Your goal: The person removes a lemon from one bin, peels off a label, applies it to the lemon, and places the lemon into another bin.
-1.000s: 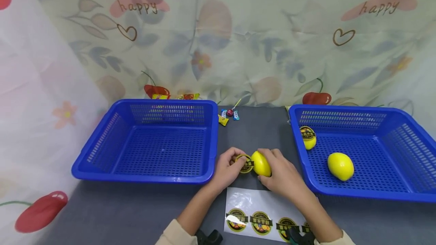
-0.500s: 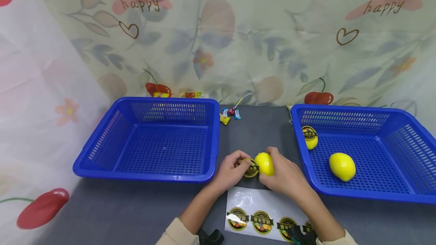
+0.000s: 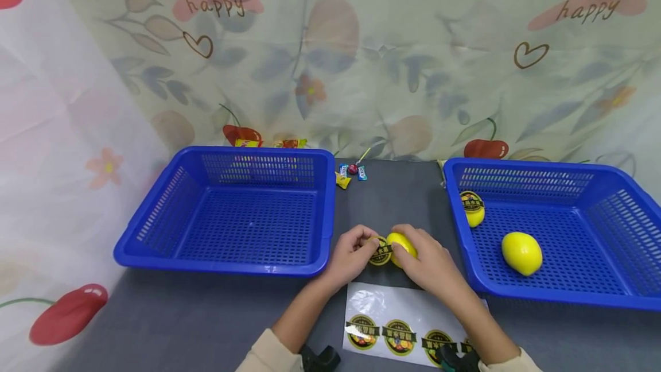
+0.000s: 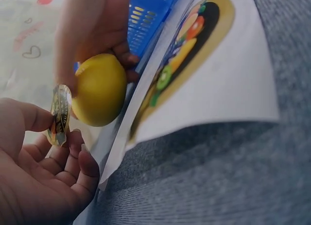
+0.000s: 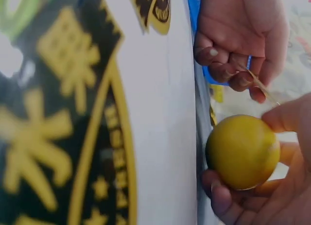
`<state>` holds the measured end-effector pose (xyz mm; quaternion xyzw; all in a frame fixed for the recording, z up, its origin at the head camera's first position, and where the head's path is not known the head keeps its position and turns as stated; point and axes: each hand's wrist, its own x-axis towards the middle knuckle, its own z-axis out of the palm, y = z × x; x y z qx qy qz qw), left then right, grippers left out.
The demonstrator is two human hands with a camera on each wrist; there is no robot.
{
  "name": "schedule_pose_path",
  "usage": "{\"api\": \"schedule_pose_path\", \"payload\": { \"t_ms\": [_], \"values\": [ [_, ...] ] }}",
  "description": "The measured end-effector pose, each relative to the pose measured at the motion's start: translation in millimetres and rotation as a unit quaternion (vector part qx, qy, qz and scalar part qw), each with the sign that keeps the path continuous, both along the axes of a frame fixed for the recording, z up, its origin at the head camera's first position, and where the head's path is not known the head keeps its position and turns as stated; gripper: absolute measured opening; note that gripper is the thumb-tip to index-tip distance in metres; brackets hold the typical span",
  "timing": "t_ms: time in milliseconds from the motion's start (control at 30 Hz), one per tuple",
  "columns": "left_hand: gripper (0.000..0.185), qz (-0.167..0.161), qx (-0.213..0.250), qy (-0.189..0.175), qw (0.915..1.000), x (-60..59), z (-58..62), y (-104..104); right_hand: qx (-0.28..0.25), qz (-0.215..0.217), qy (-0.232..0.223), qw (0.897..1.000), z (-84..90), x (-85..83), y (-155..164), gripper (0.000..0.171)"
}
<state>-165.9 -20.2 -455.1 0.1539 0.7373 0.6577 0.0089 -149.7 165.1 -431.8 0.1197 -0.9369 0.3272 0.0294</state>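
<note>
Lemon (image 3: 402, 247), yellow, above the sticker sheet (image 3: 397, 326) between two blue baskets: right hand (image 3: 431, 263) is cupping it while left hand (image 3: 351, 257) is pinching a round sticker (image 3: 380, 251) edge-on beside it; the sticker is best pressed flat from its centre outward.

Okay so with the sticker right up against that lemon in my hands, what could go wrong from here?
The left hand pinches the sticker by its edge, so it may curl and land creased or crooked on the lemon. The right hand holds that rounded lemon only at the fingertips; it might slip or turn under pressure. Both work just above the sticker sheet, which a loose sticky edge might catch.
</note>
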Motion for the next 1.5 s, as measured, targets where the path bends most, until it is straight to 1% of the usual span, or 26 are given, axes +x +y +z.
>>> {"api": "schedule_pose_path", "payload": {
  "t_ms": [100,167,233,333,400,433,467,567,633,733,833,967,1067,1200,1367,1433,1500],
  "values": [
    [0.013,-0.006,0.006,-0.006,0.9999,0.0,1.0,-0.8,-0.056,0.014,-0.023,0.998,-1.0,-1.6,0.5,0.031],
    [0.013,-0.009,0.011,-0.013,0.9998,-0.1,1.4,-1.0,-0.1,0.034,-0.043,0.993,-1.0,-2.6,1.0,0.032],
    [0.013,-0.01,0.017,-0.021,0.9996,0.2,2.3,-1.2,-0.148,0.059,-0.073,0.984,-0.3,-3.0,1.6,0.034],
    [0.014,-0.002,0.026,-0.022,0.9994,-0.4,2.8,-1.1,-0.213,0.092,-0.126,0.964,1.5,-2.8,2.6,0.041],
    [0.014,0.004,0.031,-0.026,0.9992,-0.7,2.9,-1.2,-0.235,0.101,-0.161,0.953,2.6,-2.0,3.8,0.046],
    [0.015,0.005,0.032,-0.028,0.9991,-0.9,2.7,-1.4,-0.234,0.101,-0.174,0.951,3.0,-1.5,4.2,0.048],
    [0.015,0.006,0.034,-0.029,0.999,-1.0,2.7,-1.6,-0.229,0.103,-0.181,0.951,3.0,-1.1,4.6,0.05],
    [0.017,0.002,0.032,-0.042,0.9986,-0.9,2.3,-2.3,-0.188,0.101,-0.181,0.96,3.0,-0.4,5.9,0.058],
    [0.017,-0.004,0.031,-0.048,0.9983,-0.5,2.7,-2.8,-0.165,0.11,-0.167,0.966,2.6,-0.4,6.3,0.063],
    [0.017,-0.012,0.03,-0.054,0.998,-0.2,3.0,-3.1,-0.148,0.128,-0.146,0.97,0.9,-1.0,6.9,0.069],
    [0.016,-0.022,0.03,-0.042,0.9984,0.3,4.0,-3.6,-0.148,0.144,-0.141,0.968,-2.4,-2.0,5.7,0.068],
    [0.016,-0.026,0.026,-0.013,0.9992,-0.4,3.0,-3.7,-0.161,0.149,-0.136,0.966,-6.3,-2.8,2.9,0.067],
    [0.015,-0.021,0.026,-0.001,0.9994,-1.1,1.8,-3.2,-0.16,0.146,-0.11,0.97,-7.5,-2.6,1.6,0.067],
    [0.014,-0.013,0.02,0.006,0.9997,-0.7,2.1,-2.6,-0.139,0.132,-0.086,0.978,-7.3,-1.2,-0.1,0.066],
    [0.012,-0.006,-0.003,0.01,0.9999,0.9,3.4,-3.3,-0.124,0.113,-0.089,0.982,-5.1,1.0,-2.5,0.066],
    [0.012,-0.006,-0.007,0.013,0.9999,1.0,3.3,-3.6,-0.128,0.115,-0.091,0.981,-4.6,1.1,-2.3,0.067],
    [0.013,-0.009,-0.003,0.018,0.9998,0.6,2.6,-3.9,-0.139,0.129,-0.096,0.977,-4.5,0.4,-0.9,0.066]
  ]
}}
